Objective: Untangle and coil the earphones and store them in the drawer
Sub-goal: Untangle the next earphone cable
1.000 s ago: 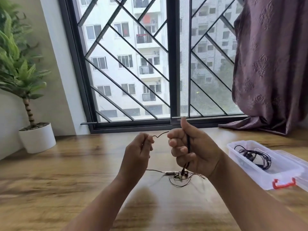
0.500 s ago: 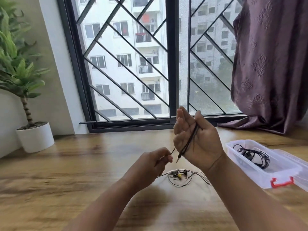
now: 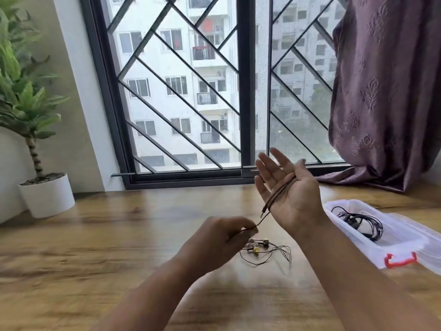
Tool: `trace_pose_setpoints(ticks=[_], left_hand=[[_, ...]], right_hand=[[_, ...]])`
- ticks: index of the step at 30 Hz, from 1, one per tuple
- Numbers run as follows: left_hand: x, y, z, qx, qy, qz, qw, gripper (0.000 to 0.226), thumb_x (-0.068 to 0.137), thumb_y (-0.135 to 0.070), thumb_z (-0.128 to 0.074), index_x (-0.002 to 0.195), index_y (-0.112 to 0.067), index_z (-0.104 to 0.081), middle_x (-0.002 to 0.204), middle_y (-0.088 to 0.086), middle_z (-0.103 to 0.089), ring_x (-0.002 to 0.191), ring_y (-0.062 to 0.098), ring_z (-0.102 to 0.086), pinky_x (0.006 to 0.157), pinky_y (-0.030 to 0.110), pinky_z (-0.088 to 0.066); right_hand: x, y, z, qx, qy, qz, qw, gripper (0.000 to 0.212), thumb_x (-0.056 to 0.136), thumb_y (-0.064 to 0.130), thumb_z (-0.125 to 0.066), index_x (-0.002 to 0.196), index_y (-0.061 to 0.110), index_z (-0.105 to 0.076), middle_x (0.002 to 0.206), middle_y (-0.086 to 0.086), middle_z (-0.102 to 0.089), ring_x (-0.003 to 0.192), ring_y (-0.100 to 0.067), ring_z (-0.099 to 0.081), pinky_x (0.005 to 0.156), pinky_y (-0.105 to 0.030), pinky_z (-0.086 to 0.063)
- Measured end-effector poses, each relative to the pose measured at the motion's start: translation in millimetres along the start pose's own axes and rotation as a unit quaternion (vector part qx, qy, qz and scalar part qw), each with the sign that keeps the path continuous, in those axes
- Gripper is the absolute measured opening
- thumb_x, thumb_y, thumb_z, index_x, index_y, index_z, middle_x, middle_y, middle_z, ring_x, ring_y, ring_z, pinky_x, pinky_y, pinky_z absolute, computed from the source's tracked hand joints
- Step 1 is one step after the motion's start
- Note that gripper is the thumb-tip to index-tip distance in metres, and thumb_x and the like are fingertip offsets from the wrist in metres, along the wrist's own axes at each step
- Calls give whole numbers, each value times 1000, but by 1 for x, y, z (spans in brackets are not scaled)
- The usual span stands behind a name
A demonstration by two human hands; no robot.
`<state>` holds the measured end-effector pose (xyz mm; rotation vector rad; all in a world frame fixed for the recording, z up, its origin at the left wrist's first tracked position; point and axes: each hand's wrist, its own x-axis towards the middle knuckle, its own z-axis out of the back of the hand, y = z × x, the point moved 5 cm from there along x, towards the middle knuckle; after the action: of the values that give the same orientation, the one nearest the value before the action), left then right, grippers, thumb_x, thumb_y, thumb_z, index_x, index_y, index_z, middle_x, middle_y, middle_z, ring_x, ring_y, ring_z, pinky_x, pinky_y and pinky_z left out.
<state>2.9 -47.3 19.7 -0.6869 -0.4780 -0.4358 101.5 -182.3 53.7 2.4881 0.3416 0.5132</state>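
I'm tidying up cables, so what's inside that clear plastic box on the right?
The clear plastic box holds one loose bundle of dark earphone cable, lying toward its far end. The rest of its floor looks bare. Its near wall blurs the view a little.

**One head-worn camera, looking forward and down across a desk toward a window**

There is a single wide-angle view, taken from the person's head. It faces forward and slightly downward over a wooden desk (image 3: 95, 247). Both forearms enter from the bottom edge, so the left hand (image 3: 214, 240) and right hand (image 3: 286, 194) sit close to the lens, near the middle of the frame. The far side of the view reaches a barred window (image 3: 245, 91). A potted plant (image 3: 35, 139) marks the left edge; a curtain (image 3: 386, 91) marks the right.
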Motion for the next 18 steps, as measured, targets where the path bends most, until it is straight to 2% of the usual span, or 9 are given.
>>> trace_pose_setpoints(ticks=[3,6,8,11,14,16,18], left_hand=[[1,-5,11,-21,-55,-9,998,4,94,-24,-68,93,-22,-72,56,-9,-53,52,6,-41,55,15,-40],[2,-9,19,-21,-86,-33,996,6,93,-23,-69,93,-18,-73,69,0,-60,58,16,-50,58,29,-50],[2,-10,24,-4,-113,-49,992,6,91,-25,-69,92,-20,-72,73,-5,-56,59,14,-49,58,25,-45],[2,-11,32,33,-154,-53,986,10,87,-22,-76,89,-28,-68,70,-15,-43,59,6,-43,58,12,-32],[1,-11,42,68,-195,-48,977,13,86,-17,-77,88,-27,-69,77,-20,-48,64,0,-49,61,6,-32],[0,-11,49,67,-223,-50,971,5,88,-23,-73,92,-20,-74,81,-14,-54,70,3,-54,65,5,-35],[-2,-11,51,63,-235,-51,969,18,91,-29,-65,96,-15,-76,82,-2,-56,74,6,-55,68,6,-37]], right_hand=[[-1,-1,-3,-116,26,16,993,63,105,59,-24,124,20,-70,125,-9,-73,124,-20,-66,100,-40,-45],[-5,-4,-8,-259,57,39,963,67,105,59,-19,113,23,-75,117,-10,-76,117,-20,-69,98,-41,-46],[-8,-9,-12,-409,74,60,908,68,102,62,-22,98,22,-77,98,-8,-79,102,-21,-74,90,-38,-52],[-15,-20,-17,-556,108,44,823,67,98,64,-30,80,16,-72,70,-6,-73,69,-18,-71,63,-31,-54],[-19,-28,-17,-617,152,-2,772,75,100,66,-28,74,11,-71,57,-6,-66,48,-17,-57,49,-23,-42],[-22,-33,-14,-609,173,-70,771,86,96,75,-24,77,9,-76,53,-3,-59,43,-12,-44,46,-22,-36],[-27,-40,-13,-580,202,-155,774,96,88,87,-21,86,10,-79,53,0,-54,42,-10,-36,43,-21,-29]])
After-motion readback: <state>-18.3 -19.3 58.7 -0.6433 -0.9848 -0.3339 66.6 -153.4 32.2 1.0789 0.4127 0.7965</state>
